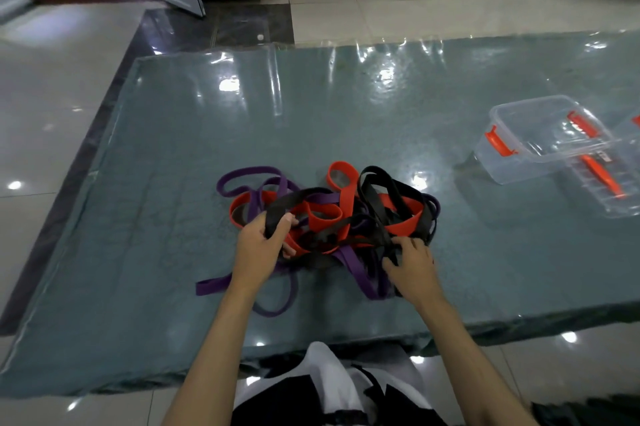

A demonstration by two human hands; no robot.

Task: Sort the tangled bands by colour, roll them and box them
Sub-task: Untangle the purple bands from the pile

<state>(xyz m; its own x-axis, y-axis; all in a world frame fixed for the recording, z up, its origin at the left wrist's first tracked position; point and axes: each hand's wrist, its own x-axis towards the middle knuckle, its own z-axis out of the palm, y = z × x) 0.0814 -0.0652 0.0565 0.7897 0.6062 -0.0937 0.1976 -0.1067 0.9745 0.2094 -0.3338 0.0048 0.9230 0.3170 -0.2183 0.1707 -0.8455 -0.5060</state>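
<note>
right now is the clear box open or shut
Open: the clear box has no lid on, and its lid lies beside it.

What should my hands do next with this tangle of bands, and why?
Probably lift the black band that the left hand grips up and away while the right hand pins the pile. Black, red and purple bands are all knotted together, nothing is sorted, and the clear box sits empty to the right.

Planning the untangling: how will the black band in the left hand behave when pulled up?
The flat black rubber band probably comes up floppy, since it drapes limply over the left hand. It will likely drag the tangled orange-red bands and purple bands along, being woven through them.
</note>
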